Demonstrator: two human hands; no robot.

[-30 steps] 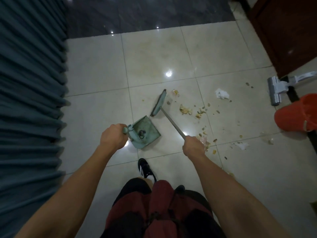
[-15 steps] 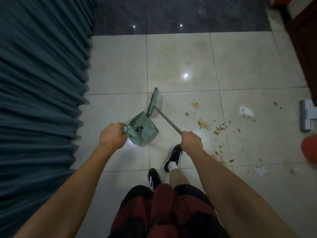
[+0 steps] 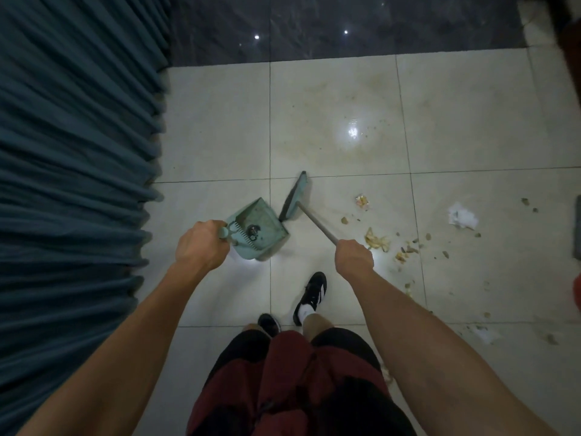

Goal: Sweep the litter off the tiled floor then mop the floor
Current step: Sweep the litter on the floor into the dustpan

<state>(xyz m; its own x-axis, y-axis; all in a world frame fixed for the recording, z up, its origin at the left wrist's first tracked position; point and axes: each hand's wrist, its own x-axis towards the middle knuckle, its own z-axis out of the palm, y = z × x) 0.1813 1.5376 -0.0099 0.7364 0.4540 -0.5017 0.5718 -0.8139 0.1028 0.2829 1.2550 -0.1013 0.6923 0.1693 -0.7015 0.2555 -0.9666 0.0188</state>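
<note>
Teal dustpan [image 3: 257, 229] in left hand [image 3: 201, 243]; right hand [image 3: 353, 258] grips broom [image 3: 294, 199]

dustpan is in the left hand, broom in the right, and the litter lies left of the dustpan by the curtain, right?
Not quite. The head view shows the litter right of the dustpan, beyond the broom. Left hand and right hand are as you said.

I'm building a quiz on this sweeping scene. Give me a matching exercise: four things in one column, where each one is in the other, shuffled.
Things:
1. dustpan
2. broom
3. crumpled paper
4. curtain

Places:
A. along the picture's left edge
B. held by the right hand
C. lying on a tile at far right
D. held by the left hand

Pairs: 1-D, 2-B, 3-C, 4-A
</note>
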